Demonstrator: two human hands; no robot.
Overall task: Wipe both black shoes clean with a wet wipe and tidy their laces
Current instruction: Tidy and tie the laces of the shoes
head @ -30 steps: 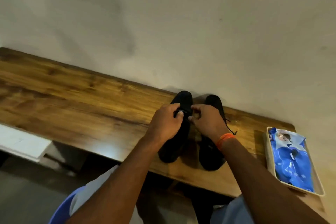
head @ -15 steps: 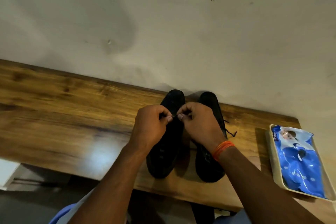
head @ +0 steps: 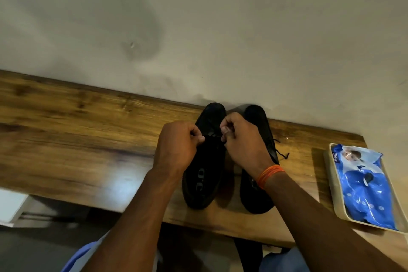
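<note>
Head view: two black shoes stand side by side on a wooden table (head: 77, 139), toes against the wall (head: 220, 28). Both hands work over the left shoe (head: 205, 174): the left hand (head: 176, 146) and right hand (head: 242, 139) are each pinched shut on its lace (head: 213, 137), pulled between them. The right shoe (head: 256, 196) sits just beside, partly under the right wrist, a loose lace end (head: 283, 154) trailing on the table. At the far right a cream tray (head: 331, 194) holds a blue wipes pack (head: 364, 185).
</note>
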